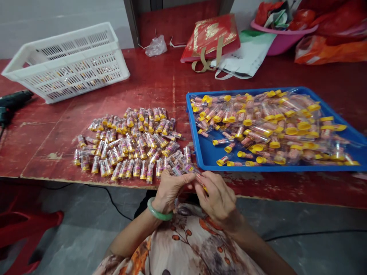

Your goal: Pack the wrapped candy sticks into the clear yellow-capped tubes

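My left hand, with a green bangle at its wrist, is closed at the table's front edge. Printed wrappers show at its fingertips. My right hand pinches a small yellow-capped tube, partly hidden by the fingers, and meets the left hand there. Beyond my left hand, many short labelled tubes lie in a loose spread on the red table. To the right, a blue tray holds a heap of yellow-capped clear tubes with pink contents.
A white plastic basket stands at the back left, near a dark tool. Behind are a red gift bag, a white bag and a pink basin. A red stool stands at the lower left.
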`<state>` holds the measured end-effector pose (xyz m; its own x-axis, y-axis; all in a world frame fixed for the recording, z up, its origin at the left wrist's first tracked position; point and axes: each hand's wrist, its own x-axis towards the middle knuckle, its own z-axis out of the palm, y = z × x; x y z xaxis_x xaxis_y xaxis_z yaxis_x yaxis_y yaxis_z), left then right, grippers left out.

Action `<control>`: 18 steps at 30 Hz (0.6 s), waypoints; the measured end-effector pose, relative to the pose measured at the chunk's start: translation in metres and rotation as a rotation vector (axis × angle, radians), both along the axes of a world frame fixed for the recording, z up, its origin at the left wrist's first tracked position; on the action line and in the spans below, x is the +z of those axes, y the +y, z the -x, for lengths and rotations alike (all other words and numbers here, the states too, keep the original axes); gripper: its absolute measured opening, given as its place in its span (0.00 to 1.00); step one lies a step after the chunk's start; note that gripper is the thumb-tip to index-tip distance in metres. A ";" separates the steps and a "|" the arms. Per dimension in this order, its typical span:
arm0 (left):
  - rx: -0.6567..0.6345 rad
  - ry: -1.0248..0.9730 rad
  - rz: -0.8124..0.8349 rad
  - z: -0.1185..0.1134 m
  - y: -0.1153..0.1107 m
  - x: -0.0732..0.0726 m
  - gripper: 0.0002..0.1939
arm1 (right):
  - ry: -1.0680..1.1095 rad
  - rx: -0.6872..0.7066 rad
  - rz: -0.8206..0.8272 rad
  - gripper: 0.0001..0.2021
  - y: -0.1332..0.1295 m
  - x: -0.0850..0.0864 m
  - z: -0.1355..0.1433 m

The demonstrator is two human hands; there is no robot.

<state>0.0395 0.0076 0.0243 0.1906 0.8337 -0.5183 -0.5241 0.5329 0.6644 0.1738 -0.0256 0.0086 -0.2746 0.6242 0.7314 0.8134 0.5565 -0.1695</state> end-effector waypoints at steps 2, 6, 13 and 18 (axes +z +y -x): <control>-0.042 -0.020 -0.006 0.000 0.000 0.000 0.17 | -0.014 0.015 -0.009 0.17 0.004 0.001 -0.001; -0.027 0.006 -0.011 0.006 0.004 0.002 0.18 | 0.204 0.223 0.293 0.17 0.012 0.014 -0.014; -0.156 0.001 -0.104 0.012 0.009 0.005 0.19 | 0.364 0.292 0.368 0.12 0.013 0.031 -0.027; -0.225 0.066 -0.085 0.006 0.003 0.002 0.18 | 0.223 0.173 0.158 0.13 0.010 0.014 -0.023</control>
